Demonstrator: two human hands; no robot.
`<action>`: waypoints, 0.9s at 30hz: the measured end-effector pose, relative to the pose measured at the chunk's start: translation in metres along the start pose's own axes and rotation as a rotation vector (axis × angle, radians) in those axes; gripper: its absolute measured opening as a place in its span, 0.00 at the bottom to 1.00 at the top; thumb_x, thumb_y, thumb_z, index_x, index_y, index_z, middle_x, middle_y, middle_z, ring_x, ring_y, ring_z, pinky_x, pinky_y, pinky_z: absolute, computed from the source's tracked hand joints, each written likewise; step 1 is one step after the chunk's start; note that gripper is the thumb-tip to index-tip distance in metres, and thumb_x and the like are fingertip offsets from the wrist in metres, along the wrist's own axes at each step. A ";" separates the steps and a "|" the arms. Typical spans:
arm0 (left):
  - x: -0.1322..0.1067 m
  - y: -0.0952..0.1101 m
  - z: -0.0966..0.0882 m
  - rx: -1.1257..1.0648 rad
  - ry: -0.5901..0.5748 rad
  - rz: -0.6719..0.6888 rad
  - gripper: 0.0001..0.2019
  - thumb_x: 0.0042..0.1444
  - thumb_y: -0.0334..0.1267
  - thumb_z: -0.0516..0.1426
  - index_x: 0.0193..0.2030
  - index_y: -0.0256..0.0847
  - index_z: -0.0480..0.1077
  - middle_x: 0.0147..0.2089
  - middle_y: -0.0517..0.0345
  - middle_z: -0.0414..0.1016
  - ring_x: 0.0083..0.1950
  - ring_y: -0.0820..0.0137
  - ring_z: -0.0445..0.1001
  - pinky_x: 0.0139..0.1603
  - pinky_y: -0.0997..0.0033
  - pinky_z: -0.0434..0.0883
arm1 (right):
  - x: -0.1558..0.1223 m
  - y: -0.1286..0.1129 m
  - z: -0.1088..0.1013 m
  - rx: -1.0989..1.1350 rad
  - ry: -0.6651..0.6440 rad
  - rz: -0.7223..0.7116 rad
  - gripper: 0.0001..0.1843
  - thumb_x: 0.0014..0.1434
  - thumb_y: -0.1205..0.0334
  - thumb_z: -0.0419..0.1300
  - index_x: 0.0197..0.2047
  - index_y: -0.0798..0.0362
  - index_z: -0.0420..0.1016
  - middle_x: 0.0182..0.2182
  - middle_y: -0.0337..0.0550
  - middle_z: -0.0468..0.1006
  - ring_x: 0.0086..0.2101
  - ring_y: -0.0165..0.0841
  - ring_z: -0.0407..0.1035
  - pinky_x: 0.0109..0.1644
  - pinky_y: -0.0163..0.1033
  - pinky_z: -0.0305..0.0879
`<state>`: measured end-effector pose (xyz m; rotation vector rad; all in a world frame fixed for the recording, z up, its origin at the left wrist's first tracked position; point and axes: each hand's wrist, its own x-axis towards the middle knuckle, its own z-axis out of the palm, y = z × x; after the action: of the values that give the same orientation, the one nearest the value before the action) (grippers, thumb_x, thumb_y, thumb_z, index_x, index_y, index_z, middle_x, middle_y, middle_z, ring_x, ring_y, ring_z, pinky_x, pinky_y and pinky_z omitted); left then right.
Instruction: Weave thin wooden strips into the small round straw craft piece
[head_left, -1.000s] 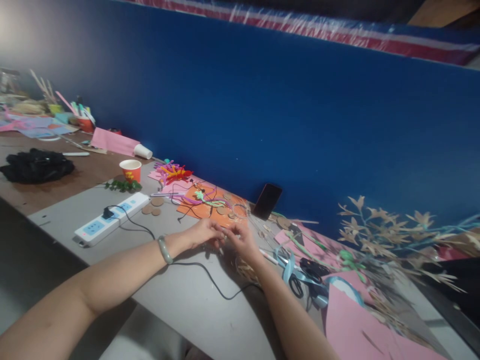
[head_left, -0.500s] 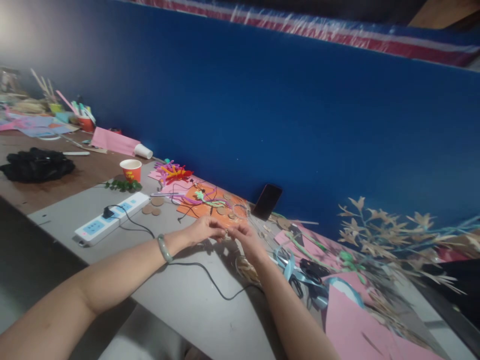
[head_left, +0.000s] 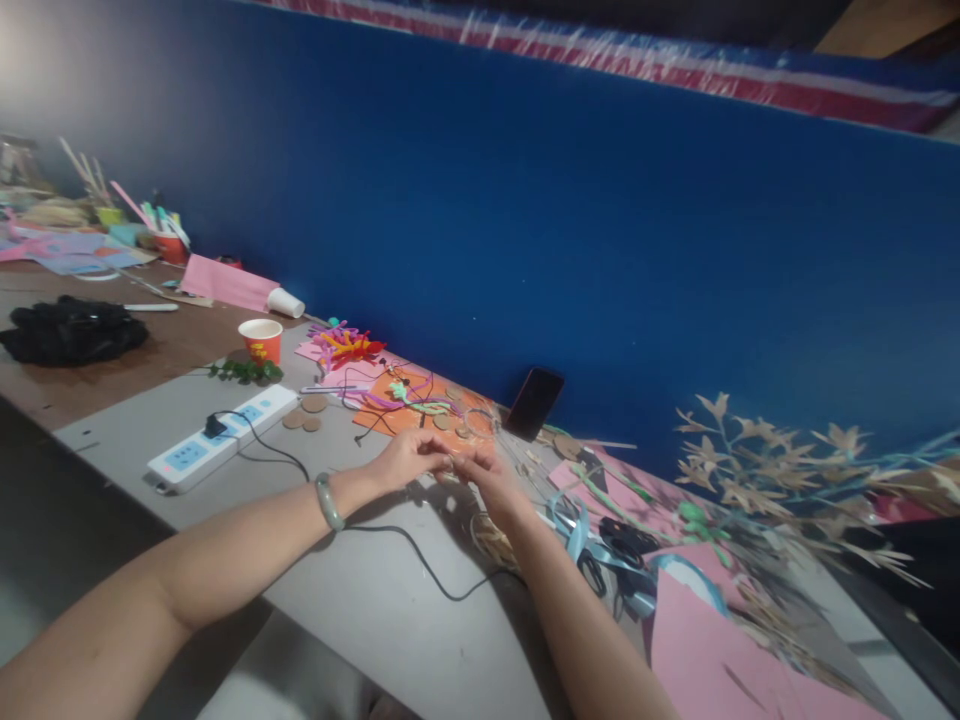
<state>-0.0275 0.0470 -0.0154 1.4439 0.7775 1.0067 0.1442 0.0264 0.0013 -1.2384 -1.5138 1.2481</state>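
Observation:
Over the grey board [head_left: 397, 620], my left hand [head_left: 411, 460] and my right hand [head_left: 486, 480] meet fingertip to fingertip. Both are closed in a pinch around something small and pale that I cannot make out, mostly covered by the fingers. A green bangle [head_left: 328, 502] circles the left wrist. Just beyond the hands lies an orange sheet [head_left: 371, 415] with round wooden discs [head_left: 443, 423] and pipe cleaners on it. Beside the right wrist, a coil of pale cord [head_left: 491, 540] rests on the board, partly hidden by the forearm.
A white power strip [head_left: 225, 440] with a black cable stands left. Behind it are a paper cup [head_left: 261, 342] and green leaves [head_left: 246, 371]. A phone [head_left: 534, 404] leans on the blue wall [head_left: 600, 250]. Blue ribbon [head_left: 577, 530], pink paper [head_left: 720, 640] and a dried-looking flower stem [head_left: 742, 450] lie right.
My hands stay together at nearly the same spot, with only slight shifts of the fingers. Nothing else has visibly moved.

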 end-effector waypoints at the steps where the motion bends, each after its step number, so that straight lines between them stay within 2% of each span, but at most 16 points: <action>1: 0.000 0.000 0.000 -0.001 -0.003 0.001 0.13 0.48 0.43 0.62 0.33 0.33 0.71 0.28 0.54 0.75 0.27 0.72 0.74 0.30 0.73 0.70 | 0.000 0.000 0.000 -0.003 0.001 -0.006 0.17 0.50 0.48 0.62 0.24 0.55 0.71 0.21 0.37 0.70 0.24 0.28 0.63 0.30 0.34 0.57; 4: 0.000 0.001 0.000 -0.020 -0.009 -0.008 0.13 0.48 0.44 0.62 0.32 0.33 0.71 0.28 0.54 0.75 0.27 0.72 0.74 0.30 0.74 0.70 | 0.001 0.001 0.000 -0.023 0.007 -0.027 0.17 0.50 0.48 0.62 0.25 0.55 0.71 0.21 0.37 0.70 0.24 0.28 0.63 0.30 0.34 0.59; 11: -0.003 0.005 -0.001 -0.003 -0.002 -0.012 0.11 0.49 0.42 0.60 0.32 0.34 0.68 0.23 0.58 0.72 0.25 0.73 0.73 0.28 0.75 0.67 | -0.003 -0.006 0.005 -0.139 0.162 -0.105 0.12 0.49 0.53 0.63 0.28 0.54 0.73 0.23 0.38 0.73 0.25 0.29 0.64 0.32 0.35 0.61; 21: -0.002 -0.001 -0.001 -0.014 -0.001 -0.014 0.10 0.49 0.41 0.60 0.31 0.36 0.67 0.24 0.61 0.71 0.25 0.74 0.72 0.27 0.76 0.66 | -0.005 -0.008 0.007 -0.235 0.143 -0.155 0.13 0.51 0.51 0.62 0.29 0.54 0.76 0.25 0.42 0.77 0.27 0.33 0.68 0.33 0.38 0.64; 27: -0.002 -0.002 -0.002 -0.062 -0.034 -0.053 0.11 0.48 0.42 0.61 0.32 0.36 0.68 0.25 0.60 0.71 0.25 0.75 0.71 0.28 0.76 0.66 | -0.006 -0.008 0.006 -0.311 0.134 -0.226 0.12 0.54 0.53 0.60 0.29 0.54 0.75 0.26 0.41 0.77 0.30 0.33 0.69 0.38 0.38 0.64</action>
<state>-0.0299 0.0464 -0.0176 1.3767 0.7498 0.9563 0.1379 0.0190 0.0082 -1.2751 -1.7381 0.7887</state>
